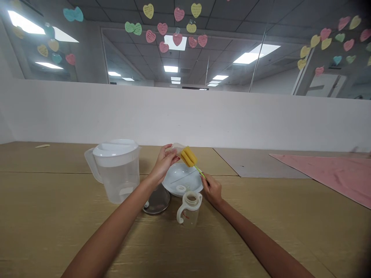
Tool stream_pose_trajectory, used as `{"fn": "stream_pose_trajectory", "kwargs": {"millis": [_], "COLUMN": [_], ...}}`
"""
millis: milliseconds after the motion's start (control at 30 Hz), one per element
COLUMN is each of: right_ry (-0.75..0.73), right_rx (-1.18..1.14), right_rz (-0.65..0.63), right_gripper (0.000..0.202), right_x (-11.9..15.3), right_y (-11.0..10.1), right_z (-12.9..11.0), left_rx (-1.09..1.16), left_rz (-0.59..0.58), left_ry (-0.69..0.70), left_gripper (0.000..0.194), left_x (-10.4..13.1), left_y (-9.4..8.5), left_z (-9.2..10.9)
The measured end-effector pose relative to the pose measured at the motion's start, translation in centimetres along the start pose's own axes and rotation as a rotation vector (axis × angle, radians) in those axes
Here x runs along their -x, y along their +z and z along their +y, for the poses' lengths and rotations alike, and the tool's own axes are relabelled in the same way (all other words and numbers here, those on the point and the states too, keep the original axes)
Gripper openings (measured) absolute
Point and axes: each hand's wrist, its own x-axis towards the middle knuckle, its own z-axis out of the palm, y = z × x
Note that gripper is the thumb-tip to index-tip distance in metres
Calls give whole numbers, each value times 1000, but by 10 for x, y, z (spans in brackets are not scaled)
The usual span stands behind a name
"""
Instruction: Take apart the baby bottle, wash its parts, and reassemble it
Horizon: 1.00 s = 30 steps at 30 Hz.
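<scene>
In the head view my left hand [165,162] is closed around a small clear container [177,146], tilted with its opening toward the right. My right hand [212,189] grips the thin green handle of a sponge brush [189,156]. The brush's yellow sponge head is at the mouth of the container; how far it reaches inside cannot be made out. Below both hands is a pale bowl [171,184], with a small white ring [181,189] and a thin straw-like piece in it. Nearer to me stands a clear bottle [189,216] with a white handled collar and no cap.
A lidded clear pitcher [116,170] stands to the left. Partly behind my left forearm lies a round dark metal dish or lid [158,200]. A pink cloth [333,170] lies at the right, and a flat pale strip [42,146] at the far left. A white wall [185,116] borders the back.
</scene>
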Motion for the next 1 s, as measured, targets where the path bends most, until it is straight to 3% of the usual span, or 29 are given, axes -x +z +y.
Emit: {"fn": "stream_pose_trajectory", "kwargs": {"millis": [100, 267, 633, 700, 867, 1000], "right_ry": [-30, -57, -105, -96, -18, 112], "right_rx": [33, 61, 58, 54, 45, 35], "right_rz": [8, 23, 8, -1, 4, 53], "right_gripper": [29, 30, 29, 30, 32, 36], "right_x": [0, 1, 2, 2, 2, -1], "right_y": [0, 0, 0, -1, 0, 1], "right_z": [0, -1, -1, -2, -4, -3], "left_rx": [-110, -401, -1283, -1367, -1363, -1613], "left_rz": [-64, -318, -97, -91, -228, -59], "left_ry": [63, 196, 222, 231, 336, 383], "left_gripper": [36, 35, 51, 52, 39, 36], "left_x": [0, 7, 18, 20, 20, 22], "left_y": [-1, -1, -2, -3, -8, -21], "left_z": [-2, -3, 20, 24, 42, 64]}}
